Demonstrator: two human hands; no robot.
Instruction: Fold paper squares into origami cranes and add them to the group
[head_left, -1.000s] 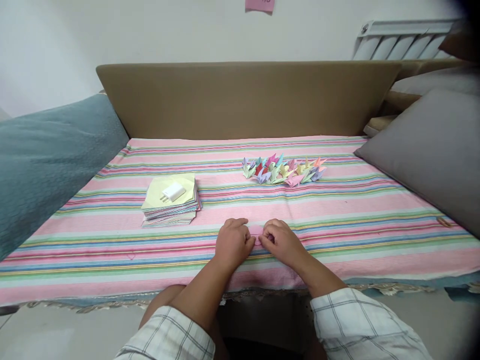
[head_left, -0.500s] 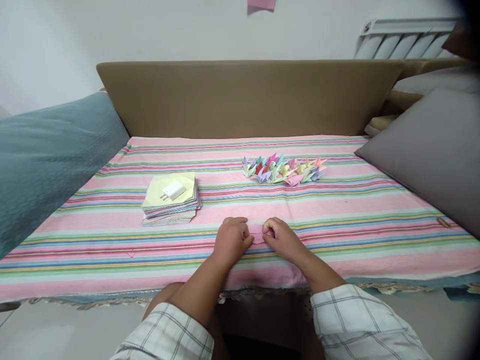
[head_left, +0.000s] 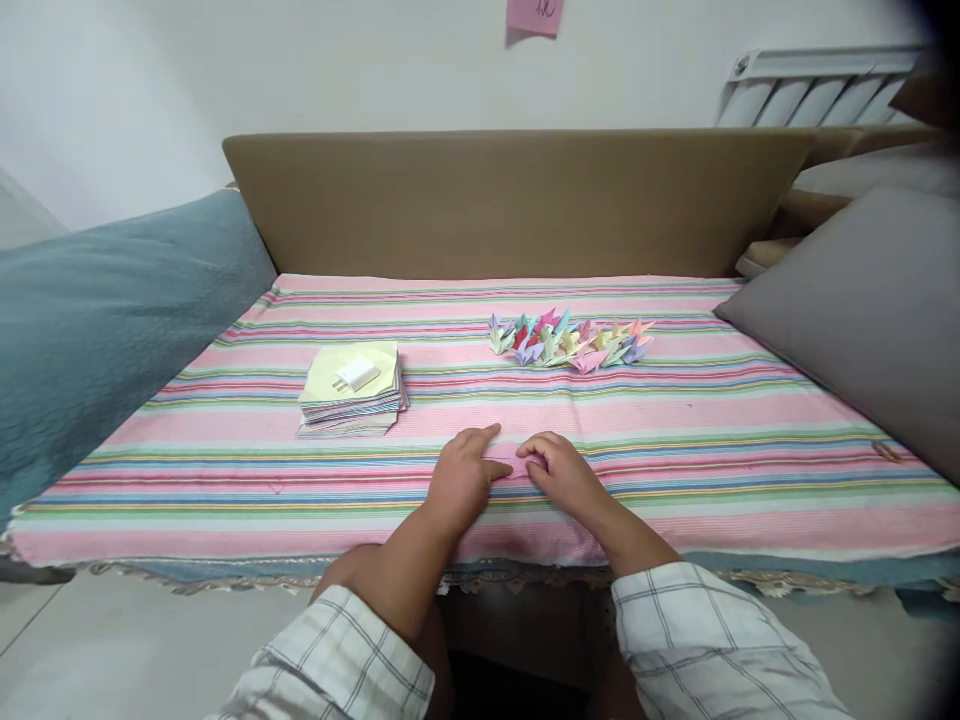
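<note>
A small pink folded paper (head_left: 510, 456) lies on the striped cloth between my hands, its colour close to the cloth's. My left hand (head_left: 461, 472) rests at the paper's left side, index finger and thumb stretched apart, the thumb lying along the paper. At the other end, my right hand (head_left: 561, 474) is curled, with thumb and index finger pinching the paper's right edge. Parts of the paper are hidden under the fingers. Beyond my hands stand several folded paper cranes (head_left: 551, 343) in mixed colours, grouped close together.
Left of my hands sits a stack of square paper (head_left: 322, 410), with a white charger plug (head_left: 357, 374) on top. A striped cloth (head_left: 225, 470) covers the seat. Grey cushions (head_left: 862, 300) lie right, a blue-green covered armrest (head_left: 135, 280) left, a brown backrest (head_left: 510, 205) behind.
My left index finger and thumb have spread apart from a closer curl. The paper now looks narrower between my hands. The view has tilted slightly upward.
</note>
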